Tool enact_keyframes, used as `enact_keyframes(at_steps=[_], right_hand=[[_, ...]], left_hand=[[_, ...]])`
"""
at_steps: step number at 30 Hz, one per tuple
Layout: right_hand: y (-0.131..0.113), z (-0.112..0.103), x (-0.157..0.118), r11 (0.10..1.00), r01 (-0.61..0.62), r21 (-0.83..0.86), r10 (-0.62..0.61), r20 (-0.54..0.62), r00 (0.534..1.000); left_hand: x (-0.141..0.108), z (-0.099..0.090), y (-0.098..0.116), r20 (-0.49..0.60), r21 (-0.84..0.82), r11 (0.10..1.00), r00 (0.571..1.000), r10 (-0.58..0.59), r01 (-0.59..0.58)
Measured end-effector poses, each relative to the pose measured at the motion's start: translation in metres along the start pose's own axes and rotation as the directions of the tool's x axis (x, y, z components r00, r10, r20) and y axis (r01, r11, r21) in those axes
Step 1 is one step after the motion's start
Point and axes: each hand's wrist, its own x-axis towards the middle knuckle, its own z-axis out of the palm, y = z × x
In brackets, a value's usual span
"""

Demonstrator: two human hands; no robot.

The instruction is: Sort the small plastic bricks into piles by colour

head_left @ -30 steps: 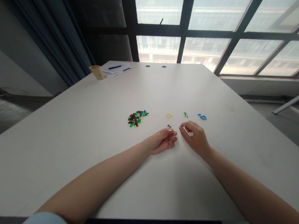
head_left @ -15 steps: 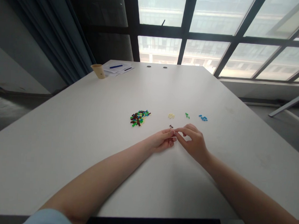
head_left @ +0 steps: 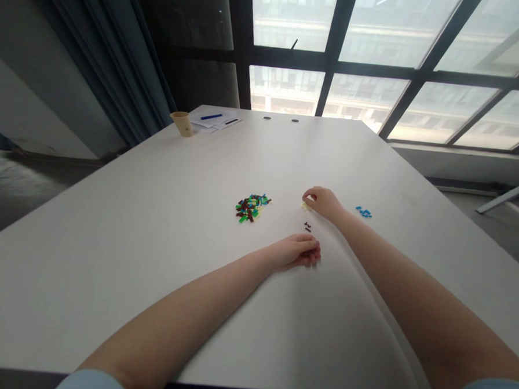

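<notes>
Right of a mixed heap of small green, brown and cream plastic bricks [head_left: 252,208], a small cluster of cream bricks [head_left: 306,205], seemingly being kept apart by colour, is being touched by the curled fingertips of the right hand [head_left: 324,202]. Whether a brick is being grasped cannot be told, and the bricks' long axes are too small to make out. The loosely curled left hand [head_left: 295,251] is being rested nearer the viewer, its grip hidden.

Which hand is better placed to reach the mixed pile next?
Left, probably: the left hand sits nearer the mixed pile, while the right hand is out at the cream pieces.
</notes>
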Motion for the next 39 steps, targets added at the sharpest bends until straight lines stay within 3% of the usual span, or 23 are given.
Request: enact_keyframes(at_steps=[4, 9, 18, 22, 24, 25, 26, 28, 30, 33, 39], right_hand=[[-0.005, 0.004, 0.008, 0.998, -0.043, -0.038, 0.047, 0.129, 0.990], [-0.011, 0.002, 0.006, 0.992, -0.073, -0.102, 0.091, 0.180, 0.980], [-0.014, -0.015, -0.001, 0.995, -0.073, -0.062, 0.078, 0.074, 0.994], [-0.015, -0.026, -0.020, 0.996, -0.076, -0.035, 0.077, 0.011, 0.997], [-0.017, -0.030, -0.039, 0.996, -0.084, -0.014, 0.084, 0.006, 0.996], [-0.018, -0.031, -0.051, 0.996, -0.087, -0.003, 0.087, 0.013, 0.996], [-0.019, -0.031, -0.063, 0.996, -0.091, 0.011, 0.091, 0.019, 0.996], [-0.019, -0.028, -0.088, 0.994, -0.095, 0.049, 0.094, 0.027, 0.995], [-0.019, -0.024, -0.109, 0.993, -0.077, 0.091, 0.075, 0.022, 0.997], [-0.016, -0.019, -0.127, 0.988, -0.057, 0.142, 0.058, -0.001, 0.998], [-0.012, -0.019, -0.124, 0.982, -0.036, 0.186, 0.046, -0.046, 0.998]], left_hand=[[0.002, -0.002, -0.001, 0.000, 0.000, 1.000, 1.000, -0.009, 0.009], [0.005, -0.003, -0.002, -0.009, 0.000, 1.000, 1.000, -0.028, 0.028], [0.004, -0.001, -0.004, -0.022, 0.004, 1.000, 1.000, -0.014, 0.014], [0.002, -0.002, 0.004, -0.070, 0.158, 0.979, 0.988, 0.139, -0.126], [-0.001, -0.010, 0.016, -0.111, 0.405, 0.885, 0.949, 0.295, -0.228], [-0.003, -0.016, 0.024, -0.132, 0.566, 0.787, 0.915, 0.382, -0.247], [-0.005, -0.024, 0.031, -0.174, 0.732, 0.639, 0.843, 0.510, -0.235], [-0.010, -0.042, 0.043, -0.181, 0.965, 0.262, 0.666, 0.724, -0.022], [-0.012, -0.059, 0.048, -0.179, 0.962, 0.026, 0.558, 0.811, 0.272], [-0.010, -0.075, 0.046, -0.201, 0.868, -0.113, 0.550, 0.811, 0.484], [-0.005, -0.073, 0.040, -0.185, 0.839, -0.168, 0.562, 0.806, 0.517]])
